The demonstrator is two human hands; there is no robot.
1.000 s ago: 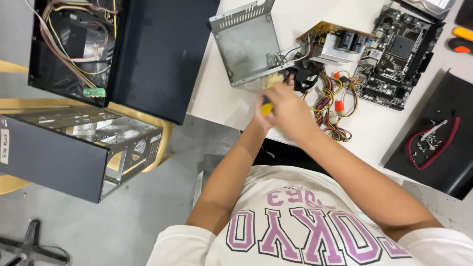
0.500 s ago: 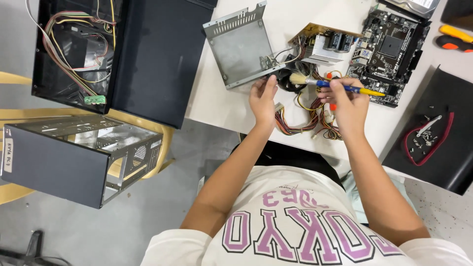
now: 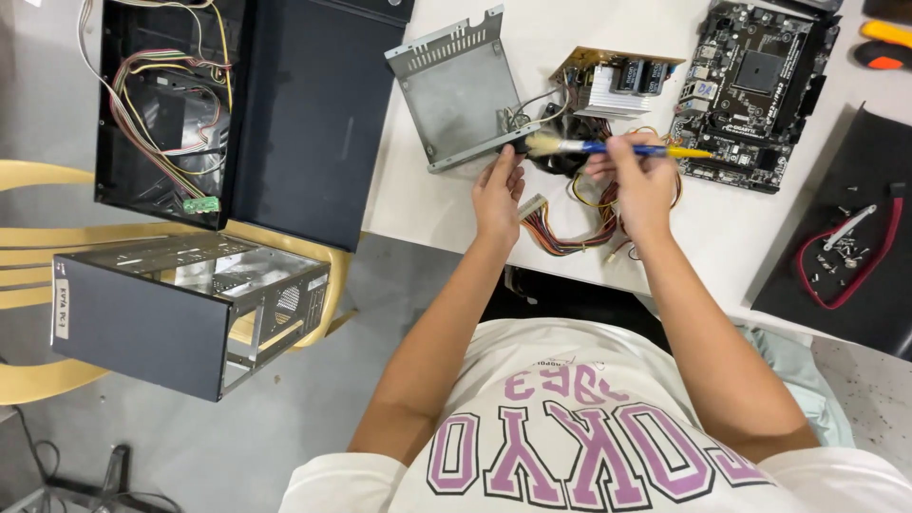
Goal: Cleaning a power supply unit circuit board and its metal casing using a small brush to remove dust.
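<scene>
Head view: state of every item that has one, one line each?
Brush: held level in right hand, bristles at the fan.
Left hand: on the metal cover, which lies open, empty.
Power supply board: out of its cover, wires loose.
Motherboard: bare, flat on table.
Computer case: open, cables exposed.

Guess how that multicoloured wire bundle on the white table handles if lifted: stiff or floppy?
Probably floppy: the wire bundle lies in loose curves between the left hand and right hand. Likely to drag: it seems to run up to the circuit board. Its white connector would probably dangle.
</scene>
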